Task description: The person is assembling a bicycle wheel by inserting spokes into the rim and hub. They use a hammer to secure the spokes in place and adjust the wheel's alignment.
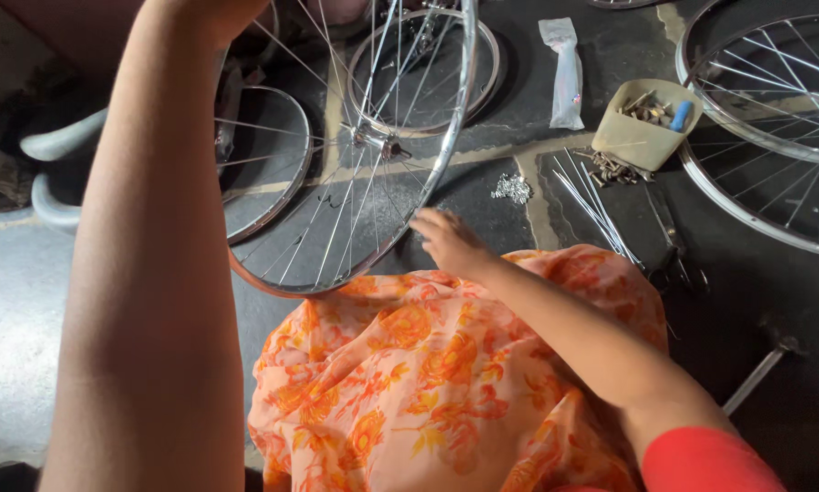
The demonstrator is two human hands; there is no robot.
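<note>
From my seat, I see the left arm rising at 11 o'clock; its hand is cut off by the top edge, so I cannot tell how its fingers lie. It reaches toward the top of the shiny silver spoked bicycle wheel rim, which stands tilted in the middle of my view, its lower edge resting just above the orange flower-printed cloth over the lap. The right hand sits at centre, fingers loosely curled and apart, touching or just beside the rim's lower right edge; I cannot tell whether it grips anything.

At 2 o'clock a beige plastic tray of small metal parts lies on the dark floor, with a bundle of loose silver spokes just below it. Another spoked wheel lies flat at 3 o'clock.
</note>
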